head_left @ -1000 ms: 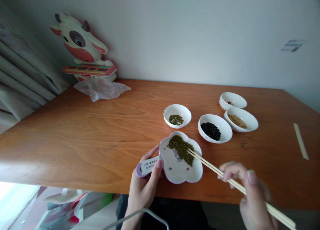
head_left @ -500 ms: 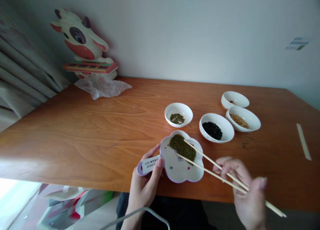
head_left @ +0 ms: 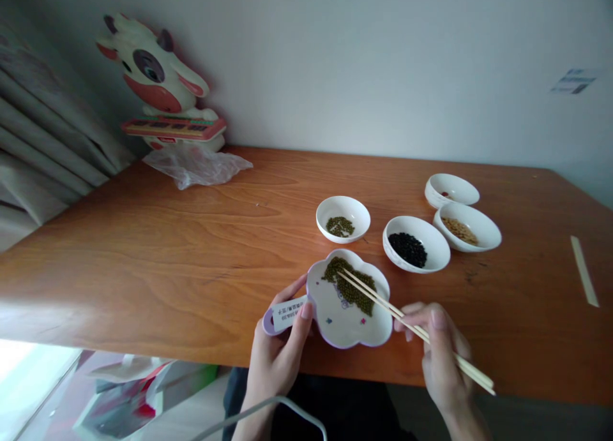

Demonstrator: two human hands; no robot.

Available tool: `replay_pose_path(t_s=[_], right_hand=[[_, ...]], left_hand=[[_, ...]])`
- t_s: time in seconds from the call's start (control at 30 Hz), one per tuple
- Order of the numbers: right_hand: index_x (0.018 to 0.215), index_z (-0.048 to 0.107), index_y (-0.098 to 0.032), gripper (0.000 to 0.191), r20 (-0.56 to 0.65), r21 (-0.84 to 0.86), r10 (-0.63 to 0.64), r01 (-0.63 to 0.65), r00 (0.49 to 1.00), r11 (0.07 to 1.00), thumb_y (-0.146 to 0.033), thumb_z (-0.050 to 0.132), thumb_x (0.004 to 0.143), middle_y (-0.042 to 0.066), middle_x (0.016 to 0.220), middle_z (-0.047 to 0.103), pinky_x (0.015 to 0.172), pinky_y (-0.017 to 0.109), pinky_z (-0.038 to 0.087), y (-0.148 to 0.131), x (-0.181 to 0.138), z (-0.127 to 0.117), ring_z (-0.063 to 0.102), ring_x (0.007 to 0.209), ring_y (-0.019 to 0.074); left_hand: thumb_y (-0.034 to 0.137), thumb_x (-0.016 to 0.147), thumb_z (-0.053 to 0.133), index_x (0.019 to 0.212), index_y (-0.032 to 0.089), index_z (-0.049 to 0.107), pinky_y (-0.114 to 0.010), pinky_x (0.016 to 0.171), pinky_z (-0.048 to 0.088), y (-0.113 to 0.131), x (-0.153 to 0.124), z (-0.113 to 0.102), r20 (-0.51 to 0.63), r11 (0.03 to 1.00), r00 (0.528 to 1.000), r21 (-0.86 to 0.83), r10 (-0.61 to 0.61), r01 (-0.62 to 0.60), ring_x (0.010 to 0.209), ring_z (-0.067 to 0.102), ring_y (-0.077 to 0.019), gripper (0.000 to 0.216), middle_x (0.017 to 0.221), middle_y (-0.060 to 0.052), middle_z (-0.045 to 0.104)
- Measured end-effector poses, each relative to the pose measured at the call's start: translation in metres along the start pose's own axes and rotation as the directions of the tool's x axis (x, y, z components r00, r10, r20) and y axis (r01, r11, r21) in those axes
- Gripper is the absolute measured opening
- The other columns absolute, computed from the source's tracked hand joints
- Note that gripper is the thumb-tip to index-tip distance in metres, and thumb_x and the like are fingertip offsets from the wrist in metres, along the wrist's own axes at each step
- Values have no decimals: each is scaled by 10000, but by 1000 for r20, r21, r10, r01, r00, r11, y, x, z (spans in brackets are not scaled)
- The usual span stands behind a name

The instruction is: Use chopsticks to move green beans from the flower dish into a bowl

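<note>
My left hand (head_left: 279, 345) grips the labelled handle of a flower-shaped white dish (head_left: 345, 318) with a purple rim, near the table's front edge. A pile of green mung beans (head_left: 348, 281) lies in the dish's far half. My right hand (head_left: 439, 358) is closed around a pair of wooden chopsticks (head_left: 407, 323). Their tips lie close together on the green beans. Just beyond the dish stands a small white bowl (head_left: 343, 218) with a few green beans in it.
Three more white bowls stand to the right: one with black beans (head_left: 416, 244), one with tan beans (head_left: 467, 227), one nearly bare (head_left: 451, 189). A cow figure (head_left: 160, 87) and a plastic bag (head_left: 196, 164) sit at the back left. A paper chopstick sleeve (head_left: 584, 278) lies far right.
The chopsticks spread apart half a second ago and have closed again, tips further left into the beans. My right hand has moved left, nearer the dish. The left hand kept its hold.
</note>
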State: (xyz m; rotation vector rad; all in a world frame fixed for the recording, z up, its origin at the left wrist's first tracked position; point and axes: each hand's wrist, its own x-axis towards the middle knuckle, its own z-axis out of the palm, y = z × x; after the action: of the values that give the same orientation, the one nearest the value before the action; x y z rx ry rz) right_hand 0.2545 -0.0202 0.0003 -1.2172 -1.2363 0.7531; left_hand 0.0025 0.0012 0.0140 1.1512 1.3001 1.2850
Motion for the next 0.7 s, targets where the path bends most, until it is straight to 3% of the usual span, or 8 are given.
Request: replay_pose_path(t_s=[0.13,0.3,0.43,0.57,0.7], right_hand=[[861,753,-231,424,-52,25,6,-5,999,1000,-424,466,1109,32,772,718,640,265,492,3,-1,0,620,756,155],[815,729,-215,470,-146,95,89,-76,985,993,-423,437,1120,35,756,732,608,270,502,3,5,2,649,707,151],[787,724,-200,483,-172,164,155,-127,973,978,-463,469,1102,41,718,734,590,266,504,4,10,2,662,667,150],[750,717,-196,500,-185,234,194,-148,963,961,-500,496,1080,44,667,732,560,252,496,2,14,1,661,619,145],[733,719,-195,487,-199,287,212,-150,957,946,-514,540,1054,46,634,727,543,246,497,0,17,0,658,588,146]], left_hand=[[441,971,742,1375,178,718,-262,856,637,2,0,1,-31,1000,1000,-12,-4,4,1019,791,-255,482,1367,-153,739],[433,993,718,1432,186,671,-252,851,632,2,-1,1,-15,1000,1000,-6,-20,20,987,790,-235,506,1190,-122,806],[418,995,718,1429,190,677,-263,881,628,0,-1,0,-12,1000,1000,8,-8,8,1030,778,-241,492,1288,-127,774],[427,996,715,1457,183,654,-278,852,639,0,-2,-1,0,1000,1000,1,-23,23,987,789,-246,525,1252,-134,787],[420,1009,701,1431,205,683,-267,884,632,1,-1,-1,13,1000,1000,6,9,-9,1067,779,-250,474,1411,-139,716]])
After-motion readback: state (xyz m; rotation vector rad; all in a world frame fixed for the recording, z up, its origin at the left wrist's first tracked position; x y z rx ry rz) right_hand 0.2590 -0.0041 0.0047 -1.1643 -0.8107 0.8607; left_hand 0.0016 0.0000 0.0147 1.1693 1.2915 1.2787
